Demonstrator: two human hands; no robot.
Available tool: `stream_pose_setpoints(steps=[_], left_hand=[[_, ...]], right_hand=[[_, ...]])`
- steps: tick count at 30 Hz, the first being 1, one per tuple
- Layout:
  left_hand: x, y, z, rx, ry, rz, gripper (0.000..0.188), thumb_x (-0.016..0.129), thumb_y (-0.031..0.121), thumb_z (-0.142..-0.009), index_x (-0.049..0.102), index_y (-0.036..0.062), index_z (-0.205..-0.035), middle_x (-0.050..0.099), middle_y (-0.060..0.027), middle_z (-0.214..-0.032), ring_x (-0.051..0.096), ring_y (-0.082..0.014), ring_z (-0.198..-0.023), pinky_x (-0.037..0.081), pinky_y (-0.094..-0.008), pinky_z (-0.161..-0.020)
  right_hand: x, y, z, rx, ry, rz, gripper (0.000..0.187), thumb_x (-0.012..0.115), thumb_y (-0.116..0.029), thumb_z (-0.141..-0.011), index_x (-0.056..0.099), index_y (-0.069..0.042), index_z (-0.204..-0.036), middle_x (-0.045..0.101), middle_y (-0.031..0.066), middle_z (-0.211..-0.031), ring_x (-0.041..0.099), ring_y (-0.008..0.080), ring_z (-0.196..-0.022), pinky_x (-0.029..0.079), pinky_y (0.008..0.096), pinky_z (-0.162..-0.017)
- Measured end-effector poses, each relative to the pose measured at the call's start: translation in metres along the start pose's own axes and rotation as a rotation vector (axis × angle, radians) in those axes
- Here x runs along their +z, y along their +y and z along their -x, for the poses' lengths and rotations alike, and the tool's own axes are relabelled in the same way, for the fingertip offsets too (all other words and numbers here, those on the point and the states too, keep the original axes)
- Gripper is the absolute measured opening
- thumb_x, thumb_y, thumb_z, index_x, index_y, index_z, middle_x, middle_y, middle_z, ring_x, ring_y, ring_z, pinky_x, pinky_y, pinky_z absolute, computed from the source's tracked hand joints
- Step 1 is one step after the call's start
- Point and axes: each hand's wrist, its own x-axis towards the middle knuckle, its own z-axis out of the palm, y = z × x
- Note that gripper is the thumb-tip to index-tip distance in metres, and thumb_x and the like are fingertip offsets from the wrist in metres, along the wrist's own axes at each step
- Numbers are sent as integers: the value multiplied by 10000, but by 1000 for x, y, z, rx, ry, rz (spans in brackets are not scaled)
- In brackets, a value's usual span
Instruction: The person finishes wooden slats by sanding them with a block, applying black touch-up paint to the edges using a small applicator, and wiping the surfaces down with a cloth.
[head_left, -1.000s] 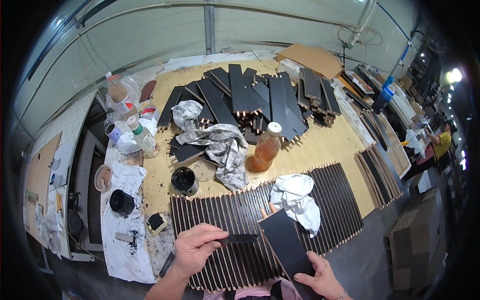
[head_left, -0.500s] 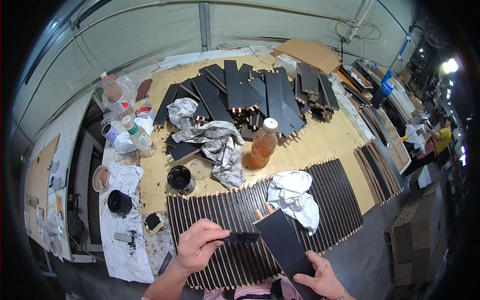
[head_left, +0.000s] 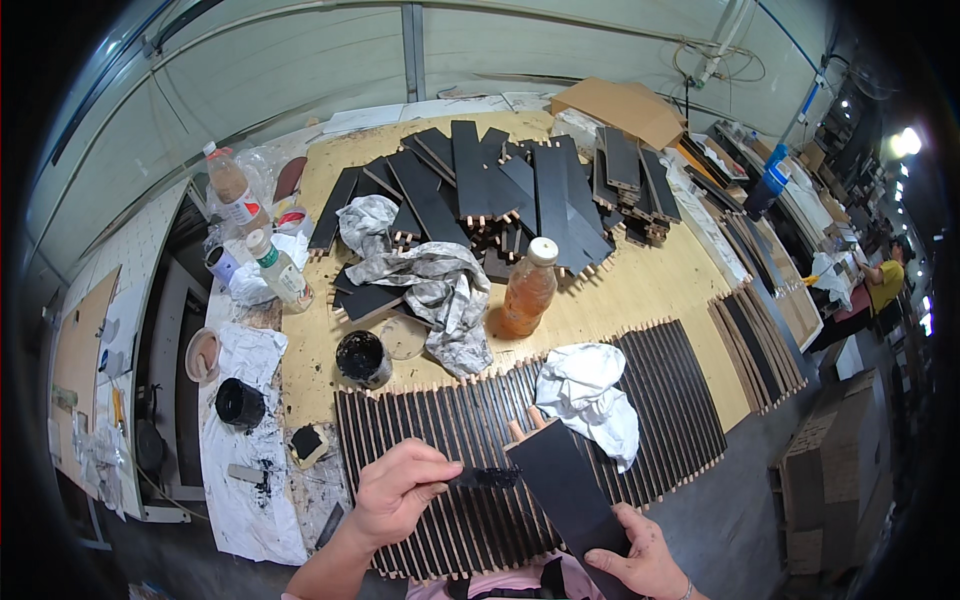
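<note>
My left hand (head_left: 405, 490) pinches a flat, black-smeared putty knife (head_left: 487, 477), its far end at the left edge of a black board. That black board (head_left: 568, 485) is tilted in my right hand (head_left: 643, 555), thumb on its face, with two wooden dowels sticking out of its far end. Beneath both hands lies a row of black slats (head_left: 440, 440) standing side by side on edge, dowel ends showing along the sides. A crumpled white cloth (head_left: 588, 402) rests on the row, just beyond the board.
Black boards (head_left: 490, 190) are heaped at the back of the yellow table (head_left: 660, 285). Nearer stand an amber bottle (head_left: 530, 290), a stained rag (head_left: 440, 295) and a black-coated pot (head_left: 362, 358). A second black pot (head_left: 240, 403) is at left. A person (head_left: 880, 280) works far right.
</note>
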Motion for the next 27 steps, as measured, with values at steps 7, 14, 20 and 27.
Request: stream_pose_setpoints(steps=[7,14,20,27], left_hand=[[0,-3,0,36,8,-9,209,847,-39,-934,819,-7,-1138,758,-132,-1013,706,-224,-845,542,-326,-725],[-1,2,1,53,8,1,320,825,-118,-894,820,-15,-1196,755,-149,-1030,731,-262,-865,583,-342,-753],[1,-1,1,38,40,-45,191,837,-48,-928,816,-21,-1115,762,-147,-1003,709,-249,-835,547,-342,-726],[0,3,-2,36,42,-61,210,839,-44,-918,815,-24,-1126,765,-149,-998,711,-253,-835,548,-350,-726]], right_hand=[[3,0,-1,4,7,-44,835,900,-51,-905,486,158,-1600,624,290,-1551,590,341,-1480,436,417,-1272],[3,-5,1,16,12,-11,825,913,-67,-894,513,153,-1581,635,292,-1540,605,350,-1463,450,422,-1263],[3,-2,1,18,12,-31,819,909,-49,-894,513,147,-1584,642,289,-1533,606,341,-1460,456,421,-1258],[6,0,1,30,17,-61,824,907,-45,-894,508,150,-1588,632,291,-1547,602,341,-1465,449,419,-1265]])
